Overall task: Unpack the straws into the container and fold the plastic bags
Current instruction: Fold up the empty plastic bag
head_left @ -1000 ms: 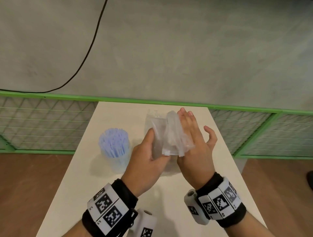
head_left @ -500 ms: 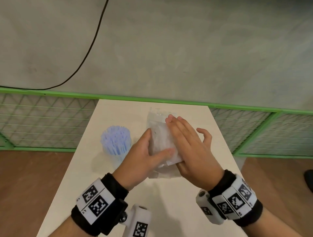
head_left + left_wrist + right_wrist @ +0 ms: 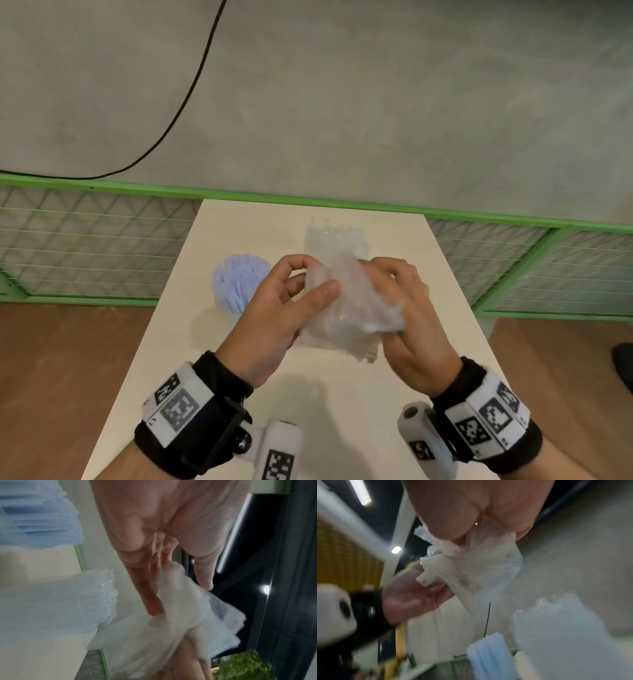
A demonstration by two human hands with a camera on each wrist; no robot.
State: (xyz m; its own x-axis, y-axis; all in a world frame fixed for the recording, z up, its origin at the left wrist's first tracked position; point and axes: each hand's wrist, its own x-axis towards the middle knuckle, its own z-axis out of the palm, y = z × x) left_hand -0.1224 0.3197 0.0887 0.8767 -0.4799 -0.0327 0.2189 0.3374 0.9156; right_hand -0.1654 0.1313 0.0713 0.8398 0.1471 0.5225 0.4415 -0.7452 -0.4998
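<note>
Left grip: the left hand (image 3: 274,318) pinched the near-left edge of the crumpled clear plastic bag (image 3: 346,308), thumb on top, fingers curled behind.
Right grip: the right hand (image 3: 407,315) clutched the bag's right side, fingers curled into the film.
Bag position: held just above the pale rectangular table (image 3: 239,236), between both hands, equally near each.
Bag axis: long axis ran away from the person, far end tilted slightly right.
Straws: pale blue straws stood upright in the clear round container (image 3: 239,284), left of the bag.
Other bags: a flat pile of clear bags (image 3: 334,236) lay beyond.
Next fold: probably across that long axis.
</note>
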